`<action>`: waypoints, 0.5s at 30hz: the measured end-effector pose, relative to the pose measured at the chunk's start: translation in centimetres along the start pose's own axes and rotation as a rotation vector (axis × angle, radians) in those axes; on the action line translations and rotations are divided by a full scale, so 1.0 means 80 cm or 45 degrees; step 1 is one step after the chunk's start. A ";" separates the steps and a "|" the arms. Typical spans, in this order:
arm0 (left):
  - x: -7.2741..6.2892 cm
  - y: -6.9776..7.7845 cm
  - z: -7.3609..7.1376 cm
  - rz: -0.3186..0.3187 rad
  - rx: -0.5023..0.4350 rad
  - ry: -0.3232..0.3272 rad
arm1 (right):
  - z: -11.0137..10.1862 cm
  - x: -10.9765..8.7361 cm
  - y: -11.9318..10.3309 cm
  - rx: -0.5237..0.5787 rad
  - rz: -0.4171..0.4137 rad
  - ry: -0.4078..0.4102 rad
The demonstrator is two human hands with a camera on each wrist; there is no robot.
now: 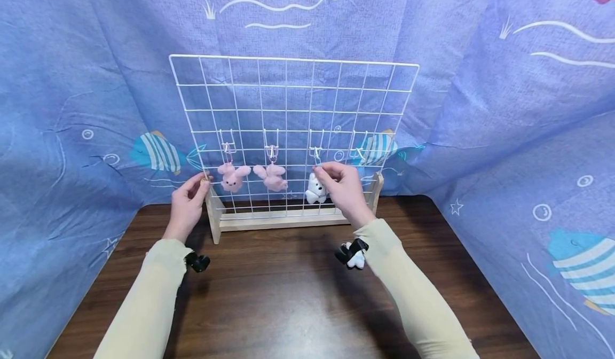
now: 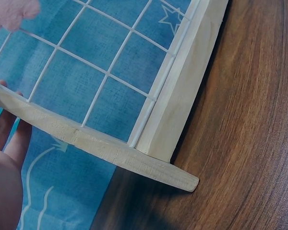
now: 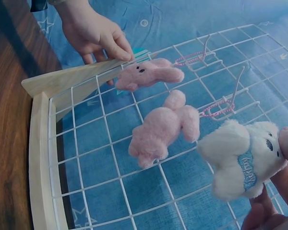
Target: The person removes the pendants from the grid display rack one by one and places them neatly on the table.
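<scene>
As left fingers (image 1: 194,181) grip the stand (image 1: 283,223), forearms (image 1: 401,289) stretched forward, right fingers (image 1: 336,170) pinching a white plush (image 3: 237,155)

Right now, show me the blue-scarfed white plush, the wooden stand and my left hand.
Blue-scarfed white plush (image 3: 247,169), right wrist view, its scarf.
Wooden stand (image 1: 283,223), head view, its crossbar.
Left hand (image 1: 186,208), head view, its middle.

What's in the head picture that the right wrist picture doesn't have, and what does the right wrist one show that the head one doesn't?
Only the head view: the bare hook at far right, the right wooden leg and a partly hidden white thing on the table.

Only the right wrist view, clearly: the blue band on the white toy.

Both: two pink toys, the wire rack, the right hand holding the white toy, the left hand.
</scene>
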State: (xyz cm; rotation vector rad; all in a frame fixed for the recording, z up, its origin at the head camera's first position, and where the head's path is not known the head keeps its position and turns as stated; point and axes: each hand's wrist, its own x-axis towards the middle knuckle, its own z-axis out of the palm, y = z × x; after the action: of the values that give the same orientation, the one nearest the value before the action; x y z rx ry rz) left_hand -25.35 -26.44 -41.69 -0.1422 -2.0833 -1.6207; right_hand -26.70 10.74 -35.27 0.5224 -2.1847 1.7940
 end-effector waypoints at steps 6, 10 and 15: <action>-0.001 0.002 0.000 -0.022 0.026 -0.005 | -0.005 -0.013 -0.003 -0.047 -0.022 -0.043; -0.002 0.003 0.000 -0.022 0.022 -0.007 | -0.007 -0.022 0.003 -0.085 -0.019 -0.088; -0.002 0.002 0.000 -0.030 0.034 -0.006 | -0.007 -0.033 0.024 -0.121 0.033 -0.144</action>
State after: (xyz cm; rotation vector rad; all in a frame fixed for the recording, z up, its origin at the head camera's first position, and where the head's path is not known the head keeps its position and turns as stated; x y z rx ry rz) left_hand -25.14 -26.39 -41.66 -0.1135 -2.1168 -1.6070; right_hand -25.16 11.89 -38.02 0.5901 -2.3493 1.7014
